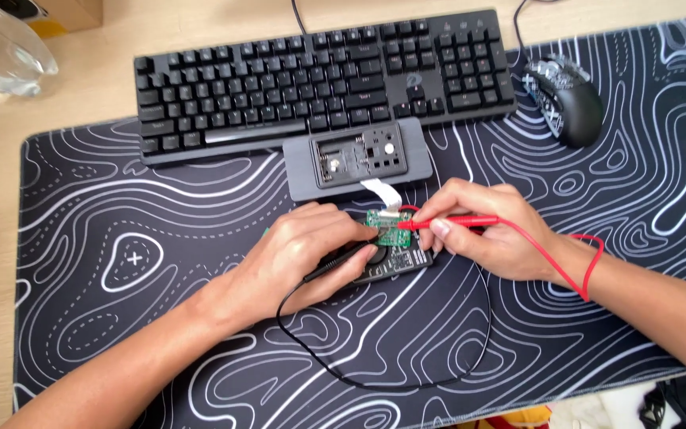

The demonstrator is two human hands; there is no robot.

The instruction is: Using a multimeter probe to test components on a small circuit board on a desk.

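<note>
Left hand (307, 253) lay palm-down, fingers curled, forearm angled in from lower left. Right hand (482, 229) pinched shut, thumb against fingertips, forearm entering from lower right.

One black mechanical keyboard with dark keys (323, 75) lies at the top, and one black computer mouse with a white line pattern (567, 99) sits to its right. One large black desk mat printed with white contour lines (105, 238) covers the wooden table. One grey rectangular device casing, opened to show its inside (356, 159), lies on the mat, joined by one white flat ribbon cable (380, 191) to one small green circuit board (388, 228). There are two test probes: one red probe with a red lead (446, 223) and one black probe with a black lead (335, 260). Two bare hands are in view, one left hand (303, 254) and one right hand (482, 226). One clear plastic bottle (1, 48) lies at the upper left.
</note>
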